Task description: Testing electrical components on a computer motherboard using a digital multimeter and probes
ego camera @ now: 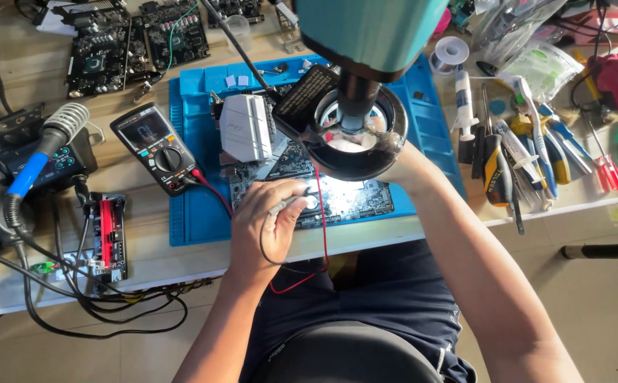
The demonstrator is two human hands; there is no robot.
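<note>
1. Blue-handled hot-air wand [39,152] is seen parked at the far left, at about nine o'clock from the work, with black cables [89,298] looped below it over the bench edge. A snag on those cables is judged able to drag the wand or the small red-and-black board [107,237] off the bench.

2. Next to the right, a black multimeter [156,147] lies just beside the blue mat [195,213], at ten o'clock from the left hand. Its red lead [321,227] is draped across the lit board and down over the lap; a knee movement could tug it and jerk the meter or the probe.

3. The left hand [266,227] is curled closed around a thin probe [287,203], pinched between thumb and fingers, its tip resting on or just above the circuit board [351,202] that lies on the mat under the ring light. A slip of the tip is judged likely to bridge neighbouring pins or scratch the board, since the hand appears unsupported at the wrist.

4. The microscope head [355,106] with its ring light hangs at twelve o'clock over the board and hides the right hand; whether that hand is open or grips anything cannot be told. Only the right forearm [465,255] is seen, and a bump against the microscope head could shift the view.

5. At three o'clock, screwdrivers and tweezers [529,152] lie crowded near the bench edge, where a sweep of the right elbow could knock them down.
</note>
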